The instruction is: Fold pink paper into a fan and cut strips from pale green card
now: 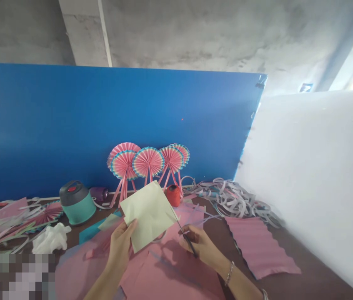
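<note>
A pale yellow-green sheet of paper (148,218) is pinched along its lower left edge by my left hand (120,241), thumb on top. My right hand (199,243) is closed on a pair of dark-handled scissors (189,242). The thin blades point up and left and meet the right edge of the sheet; whether they are parted I cannot tell. Beneath both hands lie large pink paper sheets (176,275) on the brown table. A spool of red thread (173,196) stands just behind the pale sheet.
Several pleated paper fans (148,161) lean against a blue partition (176,108). A teal container with a grey lid (78,204) and crumpled white tissue (51,238) are on the left. Tangled paper strips (232,196) and pleated pink paper (260,246) lie right, beside a white wall (326,175).
</note>
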### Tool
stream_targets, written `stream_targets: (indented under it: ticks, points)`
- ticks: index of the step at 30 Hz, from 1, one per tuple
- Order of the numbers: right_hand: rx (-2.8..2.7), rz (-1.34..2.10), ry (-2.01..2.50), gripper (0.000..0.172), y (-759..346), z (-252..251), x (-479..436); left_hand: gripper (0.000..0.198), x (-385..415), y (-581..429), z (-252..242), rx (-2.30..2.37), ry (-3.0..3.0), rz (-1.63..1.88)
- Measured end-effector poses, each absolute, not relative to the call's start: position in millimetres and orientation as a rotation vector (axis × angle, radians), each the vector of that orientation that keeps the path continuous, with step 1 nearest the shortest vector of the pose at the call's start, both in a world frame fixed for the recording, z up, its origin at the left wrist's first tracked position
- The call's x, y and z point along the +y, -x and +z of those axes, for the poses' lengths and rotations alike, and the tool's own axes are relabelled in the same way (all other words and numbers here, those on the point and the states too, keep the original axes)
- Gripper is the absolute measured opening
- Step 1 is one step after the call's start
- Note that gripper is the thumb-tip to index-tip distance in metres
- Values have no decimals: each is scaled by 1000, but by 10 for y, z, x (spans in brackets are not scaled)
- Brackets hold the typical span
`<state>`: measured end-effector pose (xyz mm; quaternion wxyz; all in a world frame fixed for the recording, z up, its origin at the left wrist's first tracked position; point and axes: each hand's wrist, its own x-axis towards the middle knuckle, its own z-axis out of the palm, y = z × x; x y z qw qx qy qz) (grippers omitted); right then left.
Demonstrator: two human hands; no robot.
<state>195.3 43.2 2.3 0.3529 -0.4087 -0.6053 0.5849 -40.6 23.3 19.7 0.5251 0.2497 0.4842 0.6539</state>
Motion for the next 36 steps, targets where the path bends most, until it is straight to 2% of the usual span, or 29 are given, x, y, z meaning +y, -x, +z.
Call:
stream_targets:
  ticks: [36]
  points:
    - [-1584,1494,1089,50,-1948,90,412,41,235,394,186,1166,-572,1554]
